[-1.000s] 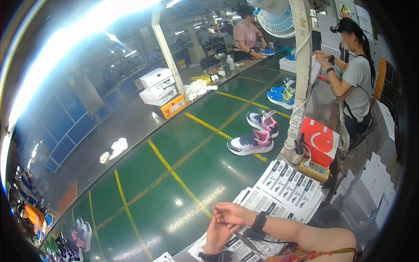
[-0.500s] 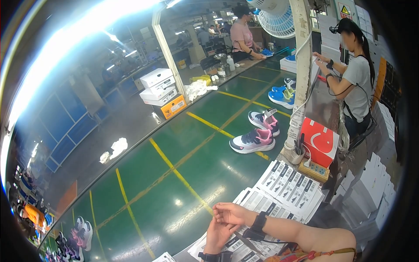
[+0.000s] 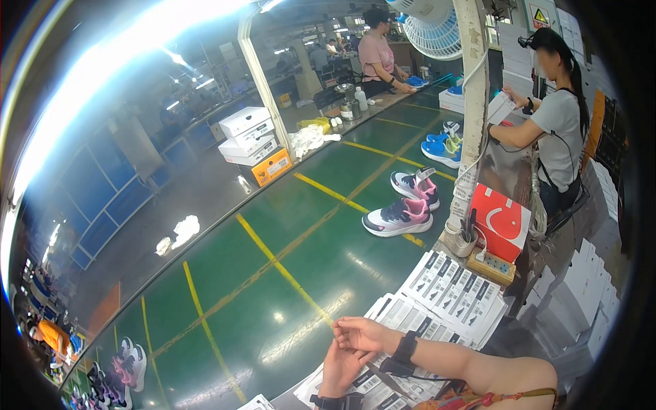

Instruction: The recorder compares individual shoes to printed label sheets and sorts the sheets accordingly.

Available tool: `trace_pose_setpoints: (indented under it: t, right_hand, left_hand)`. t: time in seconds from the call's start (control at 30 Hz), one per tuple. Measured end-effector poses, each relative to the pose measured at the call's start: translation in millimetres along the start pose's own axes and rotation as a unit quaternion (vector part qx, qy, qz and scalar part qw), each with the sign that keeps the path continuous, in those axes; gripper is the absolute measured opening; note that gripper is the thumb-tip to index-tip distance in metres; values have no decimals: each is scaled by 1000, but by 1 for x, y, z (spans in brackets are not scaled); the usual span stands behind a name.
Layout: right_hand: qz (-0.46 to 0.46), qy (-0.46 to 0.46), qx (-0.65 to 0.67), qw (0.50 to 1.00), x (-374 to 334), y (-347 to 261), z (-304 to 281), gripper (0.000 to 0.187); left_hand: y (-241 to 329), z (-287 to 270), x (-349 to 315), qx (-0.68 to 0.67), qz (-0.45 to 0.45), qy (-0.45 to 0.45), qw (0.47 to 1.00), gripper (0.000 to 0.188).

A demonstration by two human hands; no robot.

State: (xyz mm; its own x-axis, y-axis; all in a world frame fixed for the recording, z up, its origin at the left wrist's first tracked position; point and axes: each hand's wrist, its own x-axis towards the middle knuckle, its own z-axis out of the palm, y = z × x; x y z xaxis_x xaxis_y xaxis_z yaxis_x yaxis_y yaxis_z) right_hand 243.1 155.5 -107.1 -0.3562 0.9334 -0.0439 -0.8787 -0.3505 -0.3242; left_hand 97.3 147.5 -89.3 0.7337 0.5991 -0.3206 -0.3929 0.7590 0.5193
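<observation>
My left hand point(image 3: 339, 369) and my right hand point(image 3: 363, 335) meet above the near edge of the green belt. The fingers of both are bent and pressed together at the tips. Whatever lies between them, if anything, is too small or hidden to make out. Beneath and beside them lie stacks of printed label sheets point(image 3: 444, 295), with barcodes and small shoe pictures. Farther up the green conveyor belt point(image 3: 232, 294) stands a pair of white, navy and pink sneakers point(image 3: 398, 219), apart from my hands.
Blue sneakers point(image 3: 441, 152) stand farther along the belt, more shoes point(image 3: 126, 369) at its lower left. A post point(image 3: 471, 116), red box point(image 3: 501, 222) and power strip point(image 3: 490, 268) line the right side. Shoe boxes point(image 3: 249, 133) stand across the belt. A co-worker point(image 3: 564, 130) holds a white box.
The belt's yellow lines and the sneakers have shifted slightly toward the right. The co-worker at right has raised and tilted a white box. My hands have stayed in place.
</observation>
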Motion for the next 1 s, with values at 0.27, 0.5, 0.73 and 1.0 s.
trace_pose_setpoints:
  t: [0.27,0.5,0.73,1.0]
  right_hand:
    - [1,-7,2,1000,2,0,-2,20]
    - [4,-8,5,1000,1,-1,-2,20]
    - [3,1,3,1000,0,-2,0,19]
    - [2,0,8,1000,-1,-2,4,18]
  left_hand:
    - [0,-3,1,-5,2,0,1000,49]
    - [0,-3,2,-4,2,-3,1000,50]
    - [0,-1,1,3,1,-1,1000,51]
    - [0,-3,2,5,1,-2,1000,50]
